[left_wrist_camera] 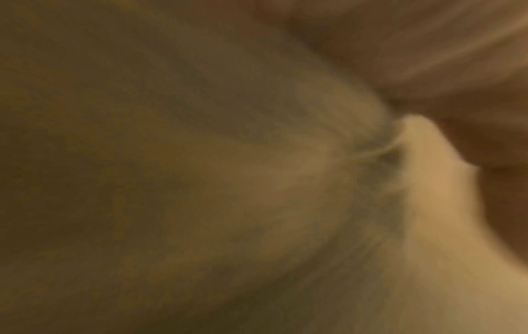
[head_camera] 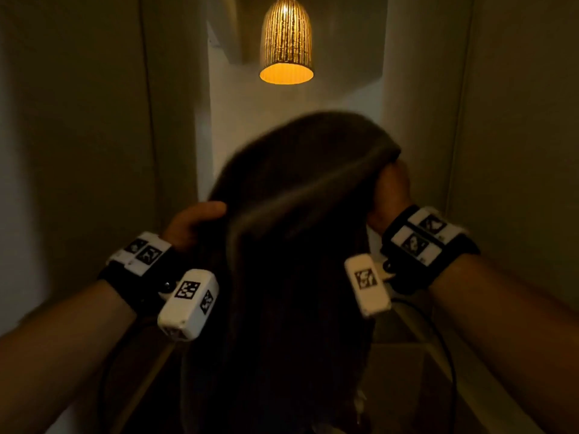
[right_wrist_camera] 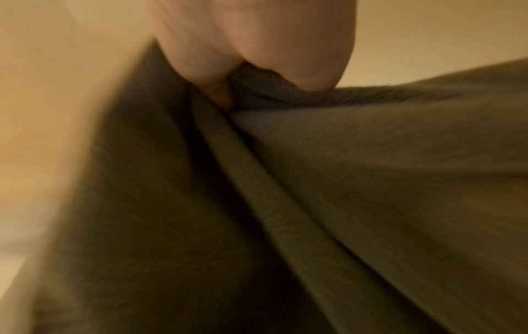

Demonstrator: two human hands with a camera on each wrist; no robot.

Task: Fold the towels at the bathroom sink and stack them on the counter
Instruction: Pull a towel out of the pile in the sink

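A dark grey towel (head_camera: 291, 245) hangs in the air in front of me, held up by its top edge and blurred by motion. My left hand (head_camera: 195, 222) grips its upper left part. My right hand (head_camera: 391, 195) grips its upper right corner, a little higher. In the right wrist view my fingers (right_wrist_camera: 257, 45) pinch a bunched fold of the towel (right_wrist_camera: 357, 180), with a hemmed edge running down from them. The left wrist view is very blurred; towel cloth (left_wrist_camera: 200, 180) fills it and gathers to a point near the hand (left_wrist_camera: 437, 192).
A lit woven pendant lamp (head_camera: 285, 42) hangs above, in front of a pale wall niche. Plain walls close in on both sides. A counter surface (head_camera: 404, 371) shows dimly low at right behind the towel. A black cable (head_camera: 445, 355) loops from my right wrist.
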